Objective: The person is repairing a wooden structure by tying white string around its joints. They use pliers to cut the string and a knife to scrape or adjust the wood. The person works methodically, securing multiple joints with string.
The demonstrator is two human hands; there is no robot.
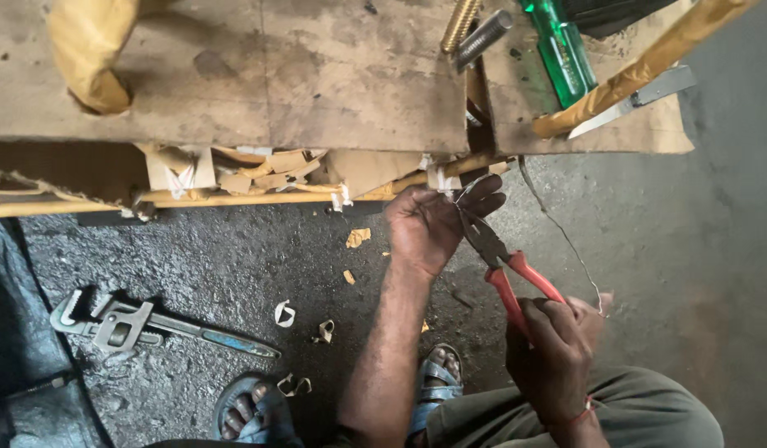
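The upper half of the frame is filled by a worn, stained brown cardboard-covered worktop (317, 75), its lower edge ragged with torn cardboard scraps and tape. Along that edge a long pale wooden strip (234, 197) is seen, running from the left of the frame toward the centre. Below it, dark rough asphalt ground (234, 257) is spread across the lower frame, littered with small cardboard and tape pieces.

At lower left, a grey steel pipe wrench with a blue handle (143, 325) is laid on the ground, well apart from the hands. At upper right, a green translucent-handled screwdriver (566, 54) and a steel blade (640, 98) are rested on the worktop.

Red-handled steel pliers (504, 270) are held right of centre; the right hand (553, 348) is closed around their handles at lower right. The left hand (433, 224) is raised to the worktop edge, its fingers (483, 195) pinched on a thin grey wire (566, 241), which is looped by the plier nose and trailed down to the right.

A slip is judged possible: the fingertips are placed just beside the plier nose, so they could be nipped if the handles are squeezed, and the loose wire end could whip toward the hand.
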